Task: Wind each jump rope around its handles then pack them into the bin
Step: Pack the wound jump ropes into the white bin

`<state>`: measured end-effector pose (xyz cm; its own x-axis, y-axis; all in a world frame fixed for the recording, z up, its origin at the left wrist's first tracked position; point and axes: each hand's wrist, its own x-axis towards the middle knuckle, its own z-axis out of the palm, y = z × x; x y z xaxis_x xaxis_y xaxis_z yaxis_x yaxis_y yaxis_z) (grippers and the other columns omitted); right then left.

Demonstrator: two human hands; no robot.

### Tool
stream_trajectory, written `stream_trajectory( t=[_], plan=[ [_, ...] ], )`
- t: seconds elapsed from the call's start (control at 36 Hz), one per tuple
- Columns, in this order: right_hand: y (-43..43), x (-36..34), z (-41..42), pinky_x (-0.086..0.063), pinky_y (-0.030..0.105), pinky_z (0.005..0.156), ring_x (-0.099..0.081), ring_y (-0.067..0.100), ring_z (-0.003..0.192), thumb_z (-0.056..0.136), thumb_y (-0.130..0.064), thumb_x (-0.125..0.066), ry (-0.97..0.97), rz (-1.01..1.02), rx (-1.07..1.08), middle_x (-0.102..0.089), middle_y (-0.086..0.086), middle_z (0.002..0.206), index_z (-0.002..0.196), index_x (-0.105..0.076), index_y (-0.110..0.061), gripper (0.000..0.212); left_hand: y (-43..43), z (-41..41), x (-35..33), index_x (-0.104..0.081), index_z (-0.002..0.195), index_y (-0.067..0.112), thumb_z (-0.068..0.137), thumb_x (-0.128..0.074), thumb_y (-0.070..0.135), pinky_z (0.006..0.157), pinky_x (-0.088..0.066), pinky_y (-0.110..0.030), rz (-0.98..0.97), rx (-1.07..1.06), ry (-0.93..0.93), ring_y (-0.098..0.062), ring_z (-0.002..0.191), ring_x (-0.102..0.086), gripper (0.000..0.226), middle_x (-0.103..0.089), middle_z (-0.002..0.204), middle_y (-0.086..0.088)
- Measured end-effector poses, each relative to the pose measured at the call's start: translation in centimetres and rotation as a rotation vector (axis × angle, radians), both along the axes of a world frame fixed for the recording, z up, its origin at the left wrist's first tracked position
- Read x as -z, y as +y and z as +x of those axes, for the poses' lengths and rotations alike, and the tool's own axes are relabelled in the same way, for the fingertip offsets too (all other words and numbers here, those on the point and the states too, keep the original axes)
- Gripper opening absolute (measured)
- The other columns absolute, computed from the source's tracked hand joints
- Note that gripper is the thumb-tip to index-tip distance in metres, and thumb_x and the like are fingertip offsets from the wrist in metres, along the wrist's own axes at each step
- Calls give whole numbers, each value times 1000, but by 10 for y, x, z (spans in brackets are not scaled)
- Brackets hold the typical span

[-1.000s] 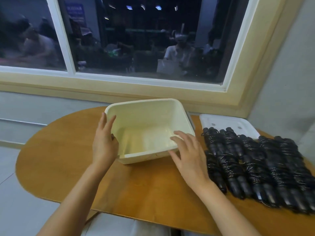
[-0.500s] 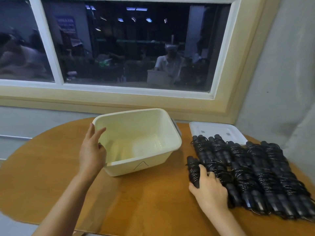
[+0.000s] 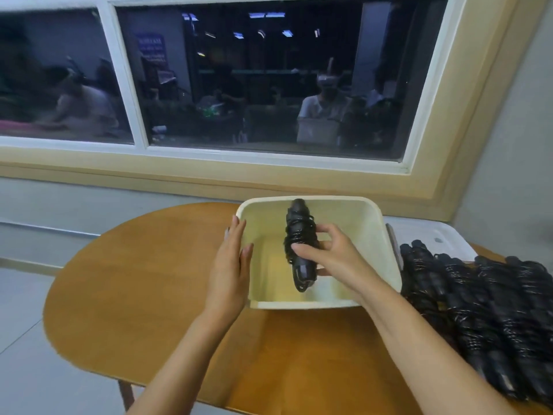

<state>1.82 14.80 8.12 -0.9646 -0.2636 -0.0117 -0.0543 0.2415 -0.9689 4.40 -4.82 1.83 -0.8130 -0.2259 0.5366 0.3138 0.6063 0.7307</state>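
The right hand (image 3: 332,259) curls round the middle of a wound jump rope (image 3: 299,244), a black two-handle bundle lashed in glossy cord (likely light and stiff, best held mid-wrap so no coil slips), over the cream bin (image 3: 299,304), its 9 o'clock wall touched by the flat left hand (image 3: 232,265).

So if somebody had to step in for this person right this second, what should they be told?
The left hand has straight fingers, flat against the left wall of the bin.
The right hand grips one wound jump rope over the bin's opening, not let go.
The pile of wound ropes lies on the table, right of the bin, partly over a white lid.
Done: the ropes in view look wound already. No other rope shows in the bin.
Left: lay this one in, then probably bring the pile over bit by bit.
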Motion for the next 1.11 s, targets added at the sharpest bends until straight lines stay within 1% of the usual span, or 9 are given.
stream_trajectory(
  t=[0.11, 0.25, 0.42, 0.56, 0.69, 0.81, 0.92, 1.03, 1.11],
  plan=[
    [-31, 23, -30, -59, 34, 77, -69, 20, 97, 80, -27, -82, -93, 145, -68, -63, 6, 122, 131, -40, -23, 66, -1, 3, 2, -31, 153, 25, 101, -39, 32, 117, -28, -33, 5, 14, 14, -15, 149, -22, 53, -23, 159, 10],
    [-58, 57, -55, -57, 45, 90, -63, 27, 111, 68, -27, -90, -72, 304, -59, -60, 6, 128, 129, -39, -21, 80, 0, 3, 2, -33, 151, 24, 101, -48, 16, 117, -29, -29, -27, 3, 28, -13, 148, -25, 52, -25, 156, 14],
    [-76, 74, -57, -50, 40, 100, -54, 25, 123, 71, -41, -87, 86, 450, 8, -52, 3, 136, 135, -42, -17, 82, -3, 3, 1, -37, 150, 22, 102, -47, 16, 116, -32, -32, -37, -11, 40, -13, 146, -30, 49, -28, 154, 14],
    [-66, 65, -53, -60, 41, 85, -65, 27, 107, 98, -53, -49, -67, 154, -15, -59, 9, 129, 133, -48, -18, 50, -2, 2, 4, -40, 147, 24, 100, -50, 19, 113, -36, -40, -93, -21, 67, -16, 145, -33, 48, -30, 156, 9],
    [-56, 53, -49, -61, 39, 74, -68, 35, 100, 102, -57, -28, -299, -117, -12, -57, 13, 130, 146, -38, -17, 60, 1, 2, -4, -59, 133, 14, 87, -69, 22, 91, -33, -42, -494, -368, 133, -34, 119, -48, 48, -51, 146, -7],
    [-55, 51, -50, -60, 48, 82, -68, 36, 100, 102, -58, -26, -337, -161, -18, -60, 14, 126, 144, -39, -15, 62, 11, 1, -21, -60, 132, 8, 79, -73, 18, 109, -36, -48, -898, -232, 64, -34, 130, -50, 55, -43, 151, -13],
    [-52, 49, -49, -60, 50, 77, -70, 35, 95, 102, -58, -27, -423, -213, -18, -64, 10, 114, 143, -41, -15, 61, 29, -12, -37, -38, 147, 10, 95, -59, 33, 122, -4, -46, -1310, -94, -339, -31, 147, -20, 61, -23, 160, -12],
    [-44, 48, -47, -61, 45, 74, -68, 34, 99, 103, -56, -27, -390, -119, -43, -59, 9, 125, 148, -37, -17, 60, 30, -23, -31, -24, 154, 13, 98, -46, 52, 119, -6, -53, -1537, -165, -524, -38, 145, -23, 71, -16, 162, -13],
    [-29, 43, -39, -58, 41, 86, -67, 22, 97, 101, -59, -25, -90, 247, -98, -63, 1, 120, 144, -45, -21, 61, 26, -22, -29, -18, 156, 15, 102, -34, 52, 117, -13, -52, -1551, -165, -500, -38, 139, -35, 68, -11, 164, -12]
  ],
)
